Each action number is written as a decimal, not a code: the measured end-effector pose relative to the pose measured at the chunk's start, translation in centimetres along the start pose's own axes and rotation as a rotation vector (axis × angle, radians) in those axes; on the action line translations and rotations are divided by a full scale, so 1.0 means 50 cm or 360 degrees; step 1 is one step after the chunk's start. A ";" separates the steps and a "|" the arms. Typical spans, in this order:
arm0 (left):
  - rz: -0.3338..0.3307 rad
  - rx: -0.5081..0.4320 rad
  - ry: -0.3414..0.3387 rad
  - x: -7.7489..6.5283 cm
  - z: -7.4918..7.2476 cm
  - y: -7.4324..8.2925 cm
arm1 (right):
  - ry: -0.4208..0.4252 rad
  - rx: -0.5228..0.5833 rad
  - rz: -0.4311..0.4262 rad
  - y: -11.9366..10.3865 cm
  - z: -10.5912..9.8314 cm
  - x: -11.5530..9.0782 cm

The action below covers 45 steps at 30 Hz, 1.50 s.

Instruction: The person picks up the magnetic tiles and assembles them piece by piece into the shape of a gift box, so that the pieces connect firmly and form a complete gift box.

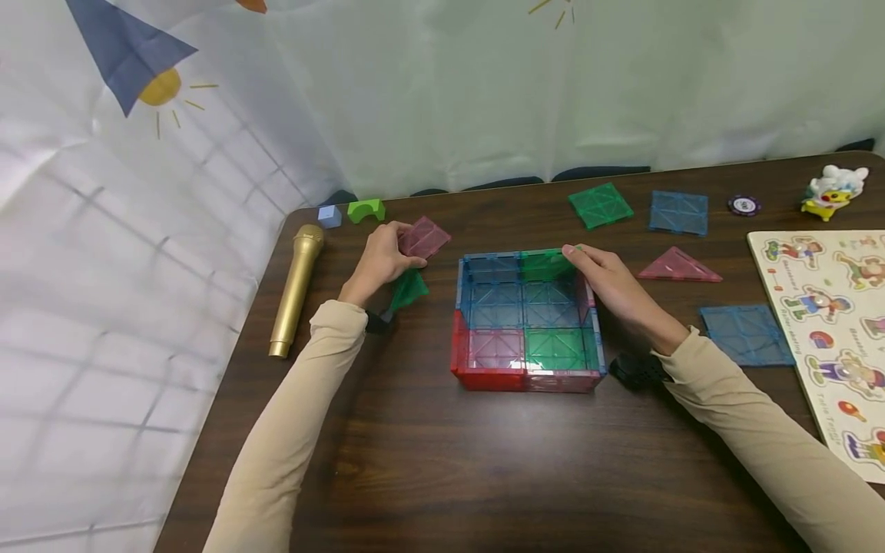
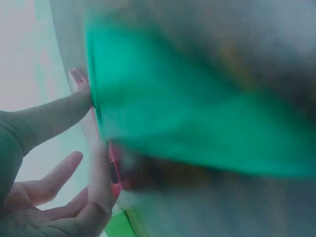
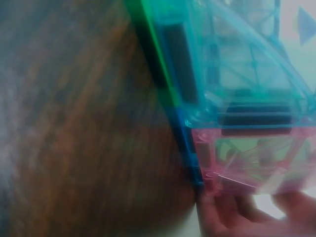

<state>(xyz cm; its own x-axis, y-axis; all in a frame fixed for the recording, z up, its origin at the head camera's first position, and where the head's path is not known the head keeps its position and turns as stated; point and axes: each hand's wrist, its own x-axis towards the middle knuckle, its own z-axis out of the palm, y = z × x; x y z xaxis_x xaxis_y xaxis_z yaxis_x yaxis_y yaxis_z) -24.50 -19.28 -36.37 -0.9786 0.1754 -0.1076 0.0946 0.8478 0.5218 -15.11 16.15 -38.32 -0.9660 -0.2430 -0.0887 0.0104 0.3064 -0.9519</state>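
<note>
My left hand (image 1: pixel 382 261) pinches magnetic tiles: a pink square tile (image 1: pixel 425 238) at the fingers and a green triangular tile (image 1: pixel 410 289) by the thumb. Up close in the left wrist view, the green tile (image 2: pixel 163 98) is blurred and covers much of the pink one. An open-topped box of magnetic tiles (image 1: pixel 491 380) stands on the table, with red, pink, blue and green squares in its floor and walls. At its far right corner my right hand (image 1: pixel 611 284) grips the wall. In the right wrist view, fingers (image 3: pixel 237 212) lie along the pink wall tile (image 3: pixel 256 163).
Loose tiles lie to the right: a green square (image 1: pixel 600 205), blue square (image 1: pixel 679 212), pink triangle (image 1: pixel 679 266) and larger blue square (image 1: pixel 747 335). A picture board (image 1: pixel 823 346), poker chip (image 1: pixel 744 205) and figurine (image 1: pixel 833 192) are beyond; a gold microphone (image 1: pixel 296 292) and small blocks (image 1: pixel 366 210) sit left.
</note>
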 end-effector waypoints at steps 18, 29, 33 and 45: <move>0.0084 0.0153 0.0022 -0.001 0.015 -0.009 | -0.0011 0.0001 -0.0020 0.004 0.004 -0.004; -0.0010 0.0245 -0.0064 -0.021 -0.008 -0.008 | -0.0019 -0.0007 -0.0039 0.000 0.007 -0.003; 0.0152 0.0048 -0.0030 -0.046 -0.031 0.017 | -0.0008 -0.0020 -0.0026 0.003 0.002 -0.004; 0.1019 -0.0079 -0.0203 -0.122 -0.057 0.177 | -0.0004 -0.0002 0.0016 -0.001 0.002 -0.001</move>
<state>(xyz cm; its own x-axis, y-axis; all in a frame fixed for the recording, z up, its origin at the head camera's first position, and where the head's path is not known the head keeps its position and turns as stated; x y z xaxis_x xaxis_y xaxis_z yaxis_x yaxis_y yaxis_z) -18.24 -14.29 -28.68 -0.7018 0.6985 0.1396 0.6399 0.5322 0.5543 -15.04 16.06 -38.31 -0.9652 -0.2423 -0.0988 0.0196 0.3098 -0.9506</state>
